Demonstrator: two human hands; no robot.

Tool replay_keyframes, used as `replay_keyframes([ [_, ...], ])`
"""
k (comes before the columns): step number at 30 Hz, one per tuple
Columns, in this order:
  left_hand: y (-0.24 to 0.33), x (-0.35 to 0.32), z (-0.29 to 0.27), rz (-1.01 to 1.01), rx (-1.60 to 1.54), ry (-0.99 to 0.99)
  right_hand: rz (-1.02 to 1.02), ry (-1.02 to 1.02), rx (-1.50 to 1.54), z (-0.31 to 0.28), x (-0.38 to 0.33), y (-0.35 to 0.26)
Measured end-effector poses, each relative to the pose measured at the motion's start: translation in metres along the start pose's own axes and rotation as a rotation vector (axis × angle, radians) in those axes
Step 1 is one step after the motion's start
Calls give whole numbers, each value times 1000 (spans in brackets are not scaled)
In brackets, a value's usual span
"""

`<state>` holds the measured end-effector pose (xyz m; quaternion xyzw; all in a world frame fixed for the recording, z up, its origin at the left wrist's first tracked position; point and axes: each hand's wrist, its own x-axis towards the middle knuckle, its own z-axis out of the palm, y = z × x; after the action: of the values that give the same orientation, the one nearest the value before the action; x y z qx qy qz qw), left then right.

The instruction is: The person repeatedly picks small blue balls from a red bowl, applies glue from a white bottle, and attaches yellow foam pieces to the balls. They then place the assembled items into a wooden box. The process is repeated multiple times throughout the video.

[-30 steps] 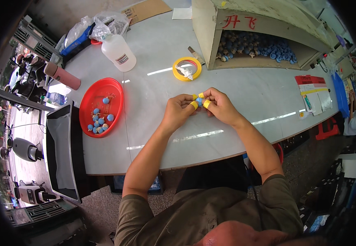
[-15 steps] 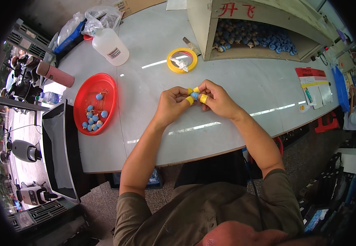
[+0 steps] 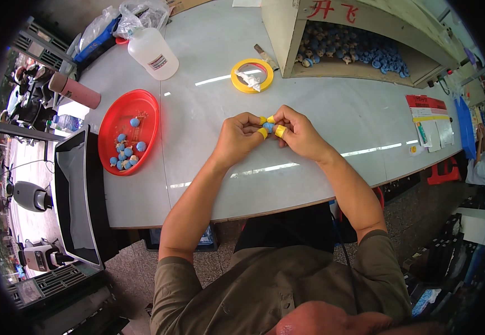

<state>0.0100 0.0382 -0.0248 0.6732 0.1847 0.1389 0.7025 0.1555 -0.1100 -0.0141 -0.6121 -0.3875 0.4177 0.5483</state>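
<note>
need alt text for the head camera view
Two bare hands, left hand and right hand, pinch a small blue piece together over a white table. A red tray of similar pieces sits to the left.

grip: left hand (image 3: 241, 137) and right hand (image 3: 297, 134) met over the table (image 3: 337, 111), small piece (image 3: 269, 127) pinched between fingertips
tape roll (image 3: 252, 75): on table, just behind grip
open box (image 3: 354, 42): behind-right of grip, small pieces inside
tray (image 3: 129, 131): left of grip, small pieces in it
bottle (image 3: 152, 53): behind-left, beyond tray
papers (image 3: 429, 120): far right
</note>
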Motion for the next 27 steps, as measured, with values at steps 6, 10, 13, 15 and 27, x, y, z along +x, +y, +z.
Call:
replay_keyframes([
  [6,0,-1,2,16,4,30,-36,1,-22,1,1,3],
  [10,-1,0,1,19,-8,25,-25,2,-31,0,0,-2],
  [13,1,-1,1,23,-28,24,-12,-12,-4,-1,0,-5],
  [15,2,0,-1,18,-40,19,13,-26,23,-3,0,-10],
  [27,5,1,0,-25,-194,-2,51,-48,44,-10,1,-10],
])
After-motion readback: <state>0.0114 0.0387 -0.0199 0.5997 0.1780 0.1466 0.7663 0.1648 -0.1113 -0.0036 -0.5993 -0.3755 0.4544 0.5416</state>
